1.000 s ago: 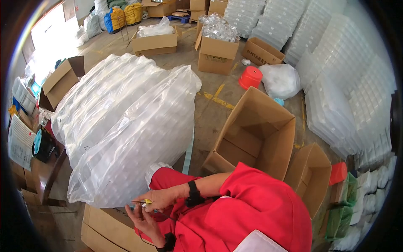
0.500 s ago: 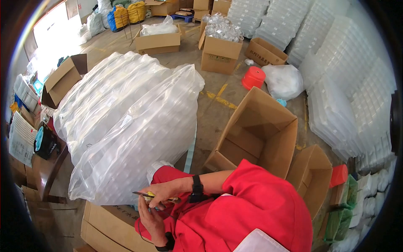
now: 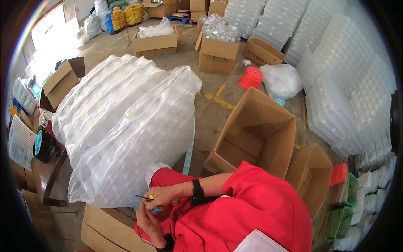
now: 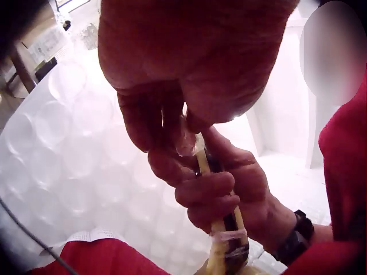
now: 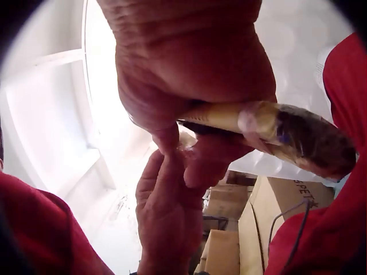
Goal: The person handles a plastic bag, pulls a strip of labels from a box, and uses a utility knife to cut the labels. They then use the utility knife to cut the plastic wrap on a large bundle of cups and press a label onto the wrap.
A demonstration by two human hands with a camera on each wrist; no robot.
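My right hand (image 3: 166, 195) grips a slim yellow-and-dark tool (image 5: 266, 123), its rear wrapped in clear tape. A dark, narrow tip sticks out past the fingers to the left in the head view. Just below, my left hand (image 3: 150, 222) has its thumb and fingers drawn together, pinching a small, shiny clear piece (image 4: 186, 140) at the right fingertips. The fingers hide most of that piece. Both hands are close over the lap, beside a large clear bag (image 3: 130, 126) packed with rows of round-bottomed plastic containers.
A closed carton (image 3: 109, 231) lies below the hands. To the right stand a large open carton (image 3: 241, 155) and a smaller one (image 3: 310, 168). A red bucket (image 3: 251, 77) and a white bag (image 3: 280, 82) sit on the floor, with stacked clear packs (image 3: 348, 101) along the right side.
My left hand's spread fingers have closed together and come up to the right hand's fingertips. The tool stays in the right hand, tip to the left. The large bag stays in place.
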